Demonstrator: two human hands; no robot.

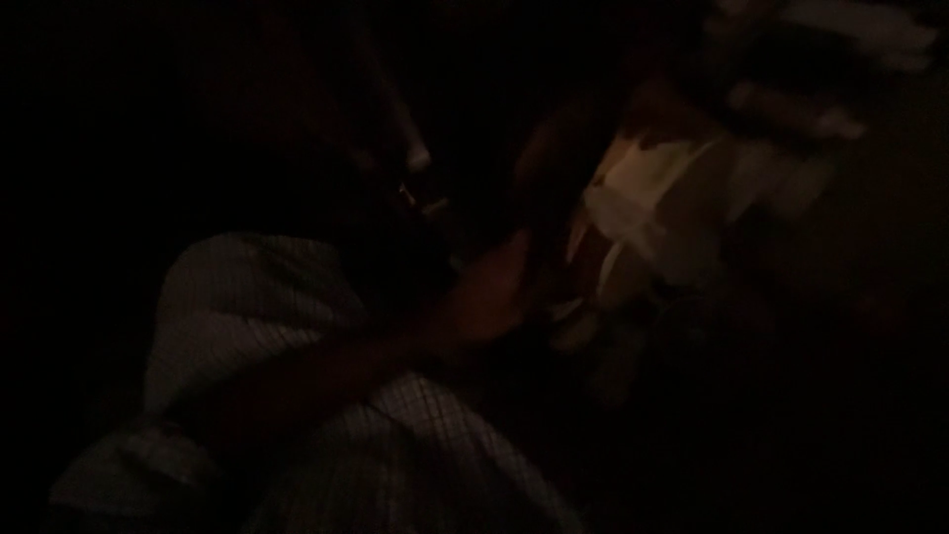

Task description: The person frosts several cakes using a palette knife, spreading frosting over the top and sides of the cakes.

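A: One hand (489, 297) can be made out with any confidence in this very dark head view. It lies near the middle of the frame, at the end of a bare forearm (326, 371) that runs up from the lower left.

B: Which hand is it?

A: By the direction of the forearm it reads as the left hand, though the darkness leaves this uncertain. Its fingers reach toward the right and meet the edge of a pale, crumpled cloth (652, 208). Whether the fingers are clenched on the cloth or merely laid against it cannot be told.

B: Where does the cloth lie?

A: Right of centre, in the upper half of the frame, just beside and touching the hand. It shows cream and white folds, with a darker strip crossing them.

B: Is the other hand visible?

A: A dim reddish shape stands above the first hand, against the left edge of the cloth; it may be the right hand, but it is too dark to confirm, and its fingers cannot be read.

B: What else appears?

A: A checked fabric (247, 297), light with fine dark lines, fills the lower left beneath and around the forearm. Pale blurred shapes (820, 59) sit in the upper right corner; their kind cannot be told.
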